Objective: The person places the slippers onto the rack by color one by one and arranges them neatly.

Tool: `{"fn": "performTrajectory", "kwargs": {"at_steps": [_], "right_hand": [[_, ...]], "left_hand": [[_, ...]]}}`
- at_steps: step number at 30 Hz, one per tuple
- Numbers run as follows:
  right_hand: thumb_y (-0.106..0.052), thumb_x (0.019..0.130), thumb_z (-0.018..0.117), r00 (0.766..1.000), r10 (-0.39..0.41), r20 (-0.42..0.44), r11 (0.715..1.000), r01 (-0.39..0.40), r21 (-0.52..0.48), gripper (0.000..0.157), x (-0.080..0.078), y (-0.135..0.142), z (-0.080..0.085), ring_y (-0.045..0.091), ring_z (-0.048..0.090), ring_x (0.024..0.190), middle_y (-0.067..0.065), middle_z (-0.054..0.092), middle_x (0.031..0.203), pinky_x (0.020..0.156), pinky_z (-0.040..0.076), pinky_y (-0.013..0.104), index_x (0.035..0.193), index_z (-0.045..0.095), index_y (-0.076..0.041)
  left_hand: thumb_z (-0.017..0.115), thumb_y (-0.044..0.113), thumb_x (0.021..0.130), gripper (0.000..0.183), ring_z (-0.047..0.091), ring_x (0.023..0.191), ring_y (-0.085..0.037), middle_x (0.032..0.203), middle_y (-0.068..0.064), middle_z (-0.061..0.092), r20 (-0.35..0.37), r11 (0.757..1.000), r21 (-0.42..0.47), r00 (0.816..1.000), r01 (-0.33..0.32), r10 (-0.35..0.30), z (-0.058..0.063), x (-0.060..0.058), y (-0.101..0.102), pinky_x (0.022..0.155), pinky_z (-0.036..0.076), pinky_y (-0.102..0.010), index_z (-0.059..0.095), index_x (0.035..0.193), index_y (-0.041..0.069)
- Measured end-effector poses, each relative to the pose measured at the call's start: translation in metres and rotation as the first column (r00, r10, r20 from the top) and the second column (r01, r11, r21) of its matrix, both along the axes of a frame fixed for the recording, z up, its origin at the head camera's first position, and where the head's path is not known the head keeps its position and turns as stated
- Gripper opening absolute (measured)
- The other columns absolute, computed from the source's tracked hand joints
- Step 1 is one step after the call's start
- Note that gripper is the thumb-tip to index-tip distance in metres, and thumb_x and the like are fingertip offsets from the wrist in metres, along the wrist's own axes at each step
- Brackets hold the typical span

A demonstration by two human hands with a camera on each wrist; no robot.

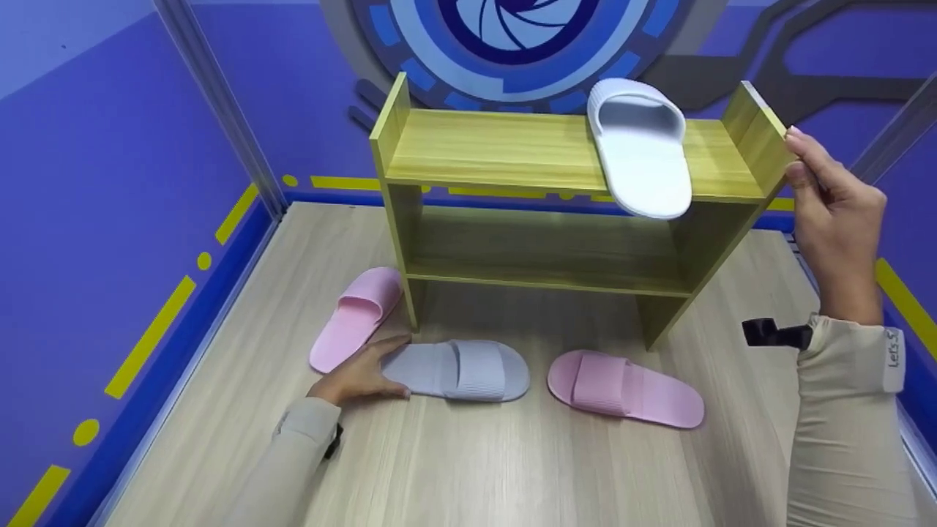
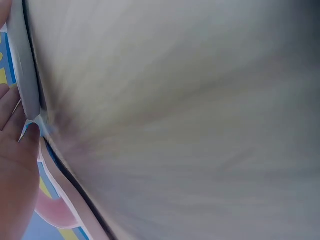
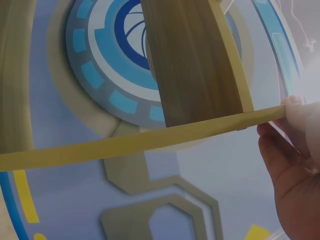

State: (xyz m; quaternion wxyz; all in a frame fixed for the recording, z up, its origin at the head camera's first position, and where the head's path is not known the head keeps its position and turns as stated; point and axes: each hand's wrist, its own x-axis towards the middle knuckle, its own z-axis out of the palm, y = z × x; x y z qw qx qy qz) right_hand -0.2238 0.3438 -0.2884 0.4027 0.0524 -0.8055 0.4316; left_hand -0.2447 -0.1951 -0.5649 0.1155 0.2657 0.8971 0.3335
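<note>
The left hand (image 1: 359, 375) is resting at the heel end of the grey-blue slipper (image 1: 479, 370), with thumb and fingers spread apart about its two sides, and this slipper is lying before the wooden rack (image 1: 542, 249), between the left pink slipper (image 1: 359, 315) and the right pink slipper (image 1: 629, 389). The right hand (image 1: 838, 205) is pinching the rack's right side panel (image 1: 758, 139) near its upper end, while the white slipper (image 1: 648, 172) is lying on the top shelf (image 1: 498, 150) (its heel is overhanging the front edge).
</note>
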Motion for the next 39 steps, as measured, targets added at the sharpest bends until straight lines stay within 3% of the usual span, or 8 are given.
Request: {"fn": "performTrajectory", "kwargs": {"at_steps": [6,15,30,39], "right_hand": [[-0.007,0.094,0.057,1.000,0.011,-0.003,0.999,-0.011,-0.048,0.031,-0.0004,-0.0022,0.0001,0.007,0.056,0.123,0.006,0.062,0.131,0.102,0.043,0.020,0.124,0.065,-0.007],[-0.004,0.093,0.058,0.999,0.051,-0.019,0.993,-0.053,-0.107,0.030,-0.0015,-0.0050,0.0022,0.009,0.057,0.123,0.007,0.062,0.130,0.101,0.044,0.019,0.122,0.066,-0.005],[-0.012,0.093,0.059,0.999,-0.011,0.036,1.000,0.012,-0.025,0.032,-0.0055,0.0027,-0.0048,0.007,0.056,0.123,0.001,0.061,0.132,0.100,0.044,0.019,0.124,0.065,-0.015],[-0.007,0.093,0.059,1.000,-0.004,-0.003,0.998,0.004,-0.065,0.029,-0.0045,-0.0003,-0.0029,0.006,0.058,0.121,0.004,0.063,0.129,0.098,0.045,0.017,0.121,0.067,-0.008]], "left_hand": [[0.087,0.040,0.064,0.096,0.040,0.138,-0.029,0.146,-0.012,0.047,-0.006,1.000,-0.007,1.000,0.030,-0.030,-0.0007,0.0007,-0.0018,0.112,0.031,-0.048,0.045,0.142,0.002],[0.087,0.041,0.065,0.088,0.044,0.135,-0.025,0.142,-0.008,0.053,-0.032,1.000,-0.009,0.999,0.024,-0.024,0.0030,0.0013,-0.0027,0.111,0.035,-0.045,0.052,0.137,0.004],[0.089,0.041,0.061,0.087,0.051,0.130,-0.025,0.134,-0.008,0.060,-0.055,1.000,0.016,0.998,0.004,-0.003,0.0016,0.0027,-0.0032,0.108,0.039,-0.044,0.057,0.133,0.003],[0.089,0.041,0.060,0.086,0.052,0.129,-0.023,0.132,-0.007,0.061,-0.044,1.000,0.027,0.999,-0.004,0.006,0.0047,0.0007,-0.0021,0.108,0.039,-0.042,0.058,0.131,0.005]]}}
